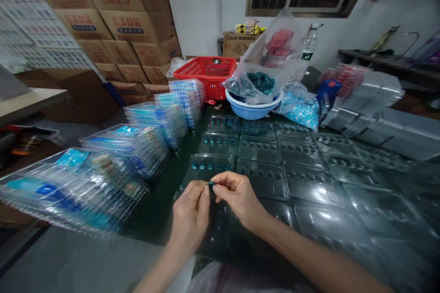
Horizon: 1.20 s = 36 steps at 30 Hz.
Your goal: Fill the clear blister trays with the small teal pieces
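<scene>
Where fingertips meet, tiny glossy teal bead, pinched

**Small Teal Piece Mostly Hidden by Fingers**

The small teal piece, pinched between the left hand and right hand, is too covered to make out. The tray beneath is partly hidden; the left stack of trays is blurred and cut off by the edge.

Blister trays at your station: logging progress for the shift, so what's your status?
Left hand and right hand pinching small teal piece between fingertips. Clear blister tray just ahead, some cavities holding teal pieces. Stacked blister trays off to the left.
</scene>
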{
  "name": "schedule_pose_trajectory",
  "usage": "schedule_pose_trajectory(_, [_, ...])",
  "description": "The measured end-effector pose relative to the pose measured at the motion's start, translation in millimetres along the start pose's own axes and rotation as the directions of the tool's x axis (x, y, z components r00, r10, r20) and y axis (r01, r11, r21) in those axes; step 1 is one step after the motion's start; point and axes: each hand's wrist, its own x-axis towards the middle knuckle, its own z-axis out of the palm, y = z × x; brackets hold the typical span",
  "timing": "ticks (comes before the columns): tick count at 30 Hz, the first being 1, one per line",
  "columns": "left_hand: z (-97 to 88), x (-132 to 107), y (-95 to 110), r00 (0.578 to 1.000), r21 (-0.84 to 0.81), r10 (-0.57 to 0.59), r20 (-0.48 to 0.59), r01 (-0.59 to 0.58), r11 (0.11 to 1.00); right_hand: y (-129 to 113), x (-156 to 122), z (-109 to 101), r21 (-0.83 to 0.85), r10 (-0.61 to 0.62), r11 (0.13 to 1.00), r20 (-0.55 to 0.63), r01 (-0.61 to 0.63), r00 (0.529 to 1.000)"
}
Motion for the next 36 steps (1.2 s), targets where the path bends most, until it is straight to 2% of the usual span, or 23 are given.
schedule_pose_trajectory(3, [1.8,-0.9,1.1,0.999,-0.050,-0.018,-0.037,0.016,0.999,6.6,-0.7,0.7,-0.015,-0.057,0.998,-0.002,0.057,0.998])
schedule_pose_trajectory(4, [2.3,-1.4,0.9,0.997,-0.090,-0.065,-0.045,0.061,0.994,8.0,-1.3,0.6,-0.039,-0.094,0.995,-0.013,0.093,0.996])
schedule_pose_trajectory(6, [2.9,-2.4,0.0,0.972,-0.234,-0.235,-0.009,0.226,0.946,9.5,-3.0,-0.5,-0.148,-0.209,0.969,-0.053,0.199,0.977])
schedule_pose_trajectory(7, [2.7,-2.7,-0.5,0.943,-0.338,-0.330,0.049,0.327,0.883,9.7,-4.1,-1.5,-0.228,-0.284,0.938,-0.066,0.262,0.957])
schedule_pose_trajectory(9, [1.3,-2.8,-1.0,0.859,-0.550,-0.455,0.235,0.504,0.666,10.0,-6.5,-3.9,-0.398,-0.442,0.830,-0.042,0.390,0.896])
schedule_pose_trajectory(11, [-0.5,-2.0,-0.9,0.783,-0.688,-0.464,0.413,0.603,0.404,10.9,-8.4,-6.3,-0.519,-0.548,0.703,0.041,0.486,0.836])
schedule_pose_trajectory(13, [-1.5,-0.7,-1.6,0.727,-0.745,-0.455,0.514,0.641,0.183,12.4,-9.7,-7.5,-0.587,-0.586,0.612,0.113,0.530,0.802])
schedule_pose_trajectory(15, [-0.5,0.4,-4.0,0.702,-0.774,-0.466,0.538,0.630,0.055,12.9,-10.9,-7.5,-0.621,-0.578,0.574,0.154,0.533,0.802])
schedule_pose_trajectory(17, [2.5,0.7,-7.8,0.689,-0.789,-0.495,0.530,0.615,0.012,11.5,-12.5,-7.1,-0.619,-0.542,0.586,0.181,0.523,0.821])
schedule_pose_trajectory(20, [7.7,-0.2,-11.1,0.695,-0.781,-0.507,0.509,0.621,0.067,7.2,-14.5,-7.2,-0.577,-0.477,0.662,0.167,0.478,0.863])
schedule_pose_trajectory(23, [9.6,-1.4,-7.6,0.739,-0.763,-0.469,0.483,0.618,0.190,3.3,-12.3,-8.8,-0.514,-0.399,0.758,0.122,0.402,0.909])
schedule_pose_trajectory(26, [3.9,-0.5,-3.0,0.785,-0.751,-0.442,0.434,0.586,0.303,-0.8,-5.0,-12.1,-0.435,-0.277,0.843,0.151,0.316,0.949])
schedule_pose_trajectory(28, [-5.5,1.3,-4.5,0.806,-0.742,-0.448,0.387,0.561,0.368,-3.9,0.0,-17.0,-0.401,-0.206,0.876,0.193,0.269,0.959])
schedule_pose_trajectory(30, [-18.5,2.7,-11.3,0.829,-0.730,-0.487,0.275,0.510,0.455,-6.0,2.2,-24.6,-0.460,-0.189,0.846,0.218,0.272,0.957])
schedule_pose_trajectory(33, [-37.6,1.4,-26.8,0.846,-0.693,-0.531,0.055,0.415,0.590,-3.4,-1.8,-37.5,-0.676,-0.181,0.661,0.280,0.327,0.943])
schedule_pose_trajectory(34, [-41.9,-0.1,-31.1,0.845,-0.679,-0.535,0.020,0.404,0.613,-1.1,-4.6,-40.4,-0.731,-0.159,0.590,0.311,0.342,0.937])
schedule_pose_trajectory(36, [-45.1,-4.2,-35.5,0.839,-0.666,-0.544,0.029,0.422,0.615,4.0,-10.5,-41.5,-0.786,-0.115,0.503,0.352,0.360,0.929])
